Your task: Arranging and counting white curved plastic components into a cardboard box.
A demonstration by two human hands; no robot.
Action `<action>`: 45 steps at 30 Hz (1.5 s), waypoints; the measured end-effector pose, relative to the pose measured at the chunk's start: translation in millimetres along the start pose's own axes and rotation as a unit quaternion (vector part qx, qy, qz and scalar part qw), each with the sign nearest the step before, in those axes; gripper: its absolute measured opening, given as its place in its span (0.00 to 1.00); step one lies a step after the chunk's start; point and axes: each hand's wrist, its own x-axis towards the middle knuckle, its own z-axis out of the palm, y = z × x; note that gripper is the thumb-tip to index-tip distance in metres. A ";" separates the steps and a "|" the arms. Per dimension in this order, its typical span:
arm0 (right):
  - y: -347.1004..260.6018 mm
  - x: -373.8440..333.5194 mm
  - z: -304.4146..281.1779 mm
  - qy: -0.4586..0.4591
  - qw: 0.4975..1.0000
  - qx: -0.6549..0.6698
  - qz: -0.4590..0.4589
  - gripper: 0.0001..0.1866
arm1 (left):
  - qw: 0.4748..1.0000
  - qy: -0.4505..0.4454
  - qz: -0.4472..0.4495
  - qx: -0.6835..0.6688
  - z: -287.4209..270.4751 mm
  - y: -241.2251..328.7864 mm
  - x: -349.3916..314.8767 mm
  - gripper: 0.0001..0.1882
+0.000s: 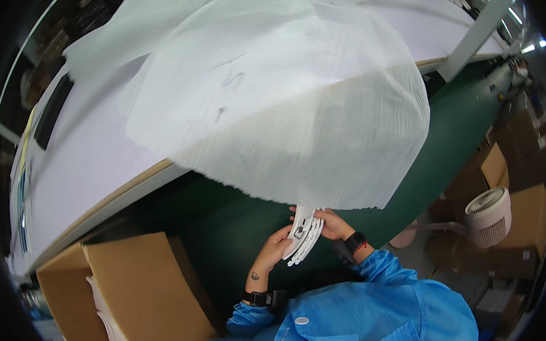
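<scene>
Head view, and both hands are on it: the left hand (274, 248) pinches the near-left end of a curved white stack (302, 232), thumb seemingly on top; the right hand (334, 225) curls around the far-right side, its fingertips too hidden to judge. Two grips, presumably, because those fanned layers could slip apart. The stack hangs above the green floor (399, 191), nearer than the table (106, 146). Just beyond, a thin pale sheet (281, 107) overhangs the table edge, crowding the far side; touching or not, I can't tell. Near left, an open box (145, 284) holds white pieces (107, 315), handily placed, I'd judge. Right, a pink fan (490, 218).
</scene>
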 end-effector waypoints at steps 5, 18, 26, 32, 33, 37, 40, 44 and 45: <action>2.2 -0.6 34.6 0.031 0.999 -0.027 -0.003 0.25 | 0.979 0.022 -0.058 0.196 -1.3 23.6 -33.6 0.20; 11.9 8.6 98.3 -0.021 0.987 -0.151 0.048 0.25 | 0.955 0.155 0.026 0.250 17.8 21.6 -86.5 0.19; 12.5 1.5 68.7 -0.095 0.986 0.057 0.126 0.24 | 0.841 0.187 0.192 0.469 8.8 41.1 -92.8 0.13; 32.3 5.1 55.6 -0.021 0.982 0.079 0.168 0.20 | 0.708 0.195 0.315 0.601 38.7 58.5 -66.2 0.06; 35.0 5.8 54.7 0.006 0.983 0.094 0.155 0.19 | 0.709 0.204 0.343 0.581 41.6 54.3 -59.3 0.06; 41.4 8.3 43.7 0.013 0.987 0.069 0.143 0.19 | 0.732 0.249 0.349 0.530 51.8 37.9 -52.5 0.18; 36.2 1.1 43.5 -0.006 0.991 0.036 0.129 0.19 | 0.825 0.301 0.311 0.364 70.6 40.7 -53.3 0.26; 28.6 -4.4 53.9 0.021 0.997 -0.022 0.074 0.19 | 0.956 0.234 0.169 0.042 35.7 3.2 -41.4 0.22; 22.5 -8.4 65.6 0.032 0.997 -0.039 0.050 0.19 | 0.955 0.215 0.179 0.099 31.2 2.5 -43.4 0.23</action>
